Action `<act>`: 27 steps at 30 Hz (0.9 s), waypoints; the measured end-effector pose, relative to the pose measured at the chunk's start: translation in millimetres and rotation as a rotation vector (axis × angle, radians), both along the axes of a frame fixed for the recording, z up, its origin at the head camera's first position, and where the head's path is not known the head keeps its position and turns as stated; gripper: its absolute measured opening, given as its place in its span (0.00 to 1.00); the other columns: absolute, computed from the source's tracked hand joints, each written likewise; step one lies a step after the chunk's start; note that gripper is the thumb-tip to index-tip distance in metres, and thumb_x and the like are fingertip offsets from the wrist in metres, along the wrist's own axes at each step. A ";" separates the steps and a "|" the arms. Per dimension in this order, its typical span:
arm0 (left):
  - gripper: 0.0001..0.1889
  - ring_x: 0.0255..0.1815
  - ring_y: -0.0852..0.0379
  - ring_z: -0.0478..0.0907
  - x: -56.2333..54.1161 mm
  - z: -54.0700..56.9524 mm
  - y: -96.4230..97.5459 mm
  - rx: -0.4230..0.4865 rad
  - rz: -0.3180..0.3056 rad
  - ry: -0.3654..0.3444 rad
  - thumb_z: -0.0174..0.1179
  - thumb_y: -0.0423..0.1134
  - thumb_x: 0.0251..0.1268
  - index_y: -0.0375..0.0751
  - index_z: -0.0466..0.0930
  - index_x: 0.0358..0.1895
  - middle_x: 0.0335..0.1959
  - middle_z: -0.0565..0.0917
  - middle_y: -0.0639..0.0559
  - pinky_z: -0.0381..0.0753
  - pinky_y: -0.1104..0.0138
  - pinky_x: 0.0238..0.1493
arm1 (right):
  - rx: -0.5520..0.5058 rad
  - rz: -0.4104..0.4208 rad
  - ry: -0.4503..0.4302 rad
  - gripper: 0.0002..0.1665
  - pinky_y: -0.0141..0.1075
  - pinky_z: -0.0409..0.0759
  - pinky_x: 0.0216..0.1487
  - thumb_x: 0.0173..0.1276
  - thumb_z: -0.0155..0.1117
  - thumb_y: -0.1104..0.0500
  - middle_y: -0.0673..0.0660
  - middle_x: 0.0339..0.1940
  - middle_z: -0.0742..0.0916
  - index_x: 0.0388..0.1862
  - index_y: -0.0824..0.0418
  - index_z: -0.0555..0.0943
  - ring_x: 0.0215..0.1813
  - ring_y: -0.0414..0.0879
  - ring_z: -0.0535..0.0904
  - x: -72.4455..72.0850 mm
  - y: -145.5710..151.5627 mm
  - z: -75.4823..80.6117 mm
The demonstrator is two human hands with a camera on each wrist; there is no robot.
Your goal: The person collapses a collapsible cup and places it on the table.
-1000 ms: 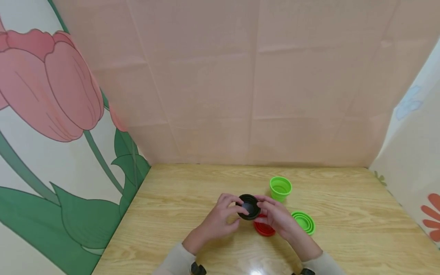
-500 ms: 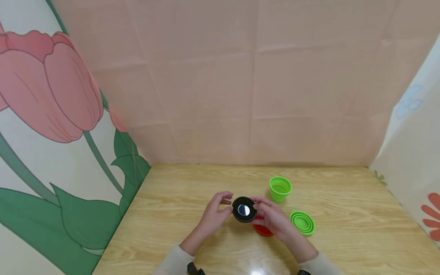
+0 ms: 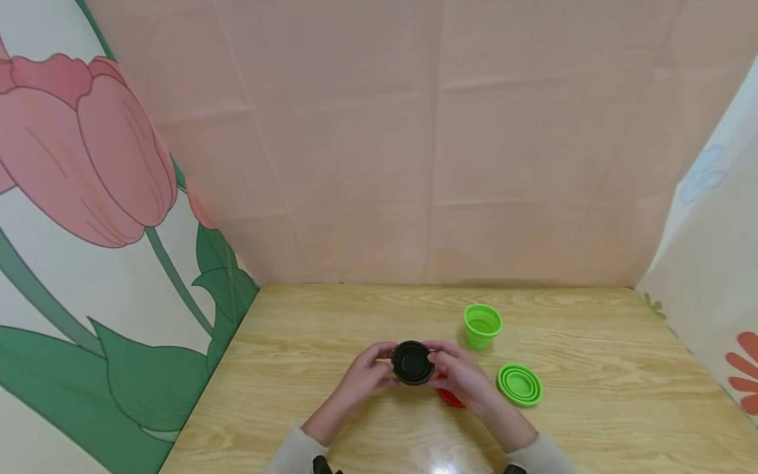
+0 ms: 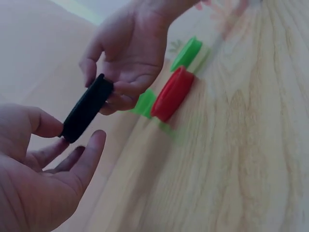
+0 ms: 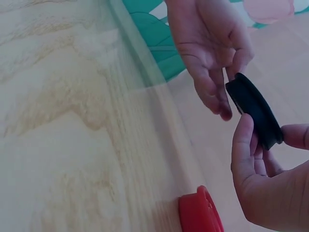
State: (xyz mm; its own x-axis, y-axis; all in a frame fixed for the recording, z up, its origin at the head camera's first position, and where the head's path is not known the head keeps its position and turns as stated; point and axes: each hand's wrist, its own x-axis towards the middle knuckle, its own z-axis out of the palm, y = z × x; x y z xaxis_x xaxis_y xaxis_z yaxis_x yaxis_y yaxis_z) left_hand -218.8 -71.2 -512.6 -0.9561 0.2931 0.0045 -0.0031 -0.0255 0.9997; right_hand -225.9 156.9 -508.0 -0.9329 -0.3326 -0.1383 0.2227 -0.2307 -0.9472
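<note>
A black collapsible cup (image 3: 412,363), folded flat into a ring-stepped disc, is held above the table between both hands. My left hand (image 3: 368,370) pinches its left edge between thumb and fingers. At the right edge my right hand (image 3: 463,374) grips it the same way. In the left wrist view the cup (image 4: 87,111) appears edge-on and thin, clear of the table. A red folded cup (image 3: 451,397) lies below, partly hidden by the right hand. Beyond that hand stands an expanded green cup (image 3: 482,326), and to its right lies a folded green cup (image 3: 520,386).
The wood-grain table (image 3: 308,322) runs back to a pinkish-beige cloth (image 3: 355,164). A tulip-patterned panel (image 3: 89,151) borders the left side, and a pale panel with a red flower (image 3: 705,289) the right.
The black cup has shifted left and slightly nearer. My left fingers have come out of its inside and now pinch the left edge. The red and green cups have stayed put.
</note>
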 end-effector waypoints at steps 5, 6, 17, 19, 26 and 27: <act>0.23 0.47 0.53 0.81 0.7 -4.7 -9.6 0.003 -0.022 -0.010 0.53 0.27 0.67 0.31 0.73 0.66 0.55 0.77 0.39 0.86 0.53 0.52 | 0.011 0.040 0.003 0.26 0.45 0.87 0.50 0.71 0.57 0.65 0.56 0.49 0.85 0.66 0.72 0.71 0.43 0.47 0.83 -1.6 -6.7 -7.8; 0.23 0.47 0.54 0.81 0.7 -5.5 -11.1 0.003 -0.025 -0.008 0.53 0.26 0.66 0.30 0.72 0.65 0.54 0.77 0.39 0.86 0.54 0.52 | 0.014 0.044 0.005 0.27 0.46 0.87 0.51 0.71 0.57 0.66 0.58 0.50 0.85 0.67 0.74 0.70 0.44 0.47 0.83 -2.0 -8.0 -9.3; 0.25 0.44 0.56 0.81 -1.8 -15.2 -24.5 -0.011 -0.013 -0.032 0.55 0.25 0.61 0.28 0.74 0.64 0.50 0.79 0.41 0.87 0.61 0.47 | 0.068 0.059 0.004 0.30 0.45 0.87 0.50 0.70 0.55 0.67 0.60 0.48 0.81 0.69 0.76 0.67 0.44 0.47 0.83 -2.5 -21.4 -18.1; 0.25 0.44 0.55 0.80 -1.7 -17.6 -27.4 -0.017 -0.012 -0.032 0.55 0.24 0.60 0.28 0.74 0.63 0.49 0.80 0.41 0.87 0.61 0.46 | 0.080 0.074 0.013 0.30 0.45 0.87 0.50 0.71 0.55 0.66 0.59 0.46 0.80 0.69 0.76 0.66 0.43 0.47 0.83 -1.8 -23.2 -19.1; 0.25 0.46 0.55 0.81 -3.0 -25.4 -37.0 -0.010 -0.018 -0.038 0.55 0.23 0.59 0.25 0.73 0.63 0.51 0.81 0.38 0.88 0.61 0.46 | 0.083 0.107 0.008 0.32 0.47 0.86 0.52 0.68 0.54 0.68 0.58 0.45 0.82 0.71 0.75 0.65 0.44 0.48 0.82 -1.1 -27.3 -20.3; 0.25 0.46 0.54 0.81 -3.4 -26.4 -38.2 -0.010 -0.017 -0.039 0.55 0.22 0.59 0.25 0.73 0.63 0.51 0.80 0.38 0.88 0.61 0.46 | 0.081 0.114 0.006 0.32 0.47 0.86 0.53 0.68 0.55 0.68 0.58 0.45 0.82 0.71 0.75 0.65 0.44 0.48 0.83 -1.2 -27.6 -20.2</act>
